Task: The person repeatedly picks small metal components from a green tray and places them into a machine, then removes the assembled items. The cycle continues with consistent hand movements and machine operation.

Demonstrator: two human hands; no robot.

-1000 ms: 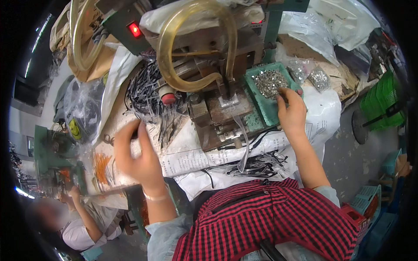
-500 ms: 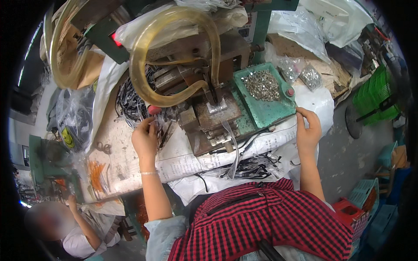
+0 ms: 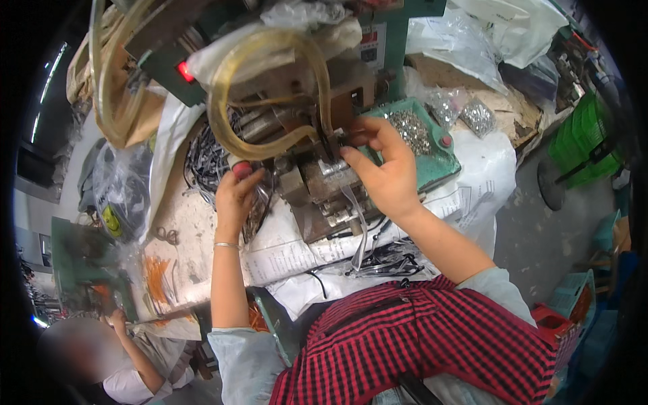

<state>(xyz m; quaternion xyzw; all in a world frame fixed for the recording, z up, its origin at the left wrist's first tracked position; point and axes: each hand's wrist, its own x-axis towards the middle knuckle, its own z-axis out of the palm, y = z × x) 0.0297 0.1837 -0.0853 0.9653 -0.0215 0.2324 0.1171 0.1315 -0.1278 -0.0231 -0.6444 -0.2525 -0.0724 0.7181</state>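
Observation:
My left hand [image 3: 235,200] is at the left of the bench press [image 3: 317,182], its bent fingers on either side of a red knob [image 3: 241,169]. My right hand [image 3: 390,177] reaches over the press from the right. Its thumb and fingers are apart beside the metal die [image 3: 333,166], and I see nothing between them; the fingertips are partly hidden. From the die a clear, flat strip [image 3: 360,226] hangs toward me. Behind my right hand, a green tray [image 3: 440,169] holds many small metal pieces [image 3: 409,129].
A thick yellowish hose [image 3: 219,101] loops over the press. Dark strips [image 3: 202,152] pile at the left, and more black strips [image 3: 398,260] lie at the front edge. Bags of metal pieces [image 3: 478,117] sit beyond the tray. A co-worker [image 3: 138,361] sits at the lower left.
My right hand has left the tray's right edge and moved left to the die. My left hand has risen slightly and now meets the red knob. The view has shifted a little.

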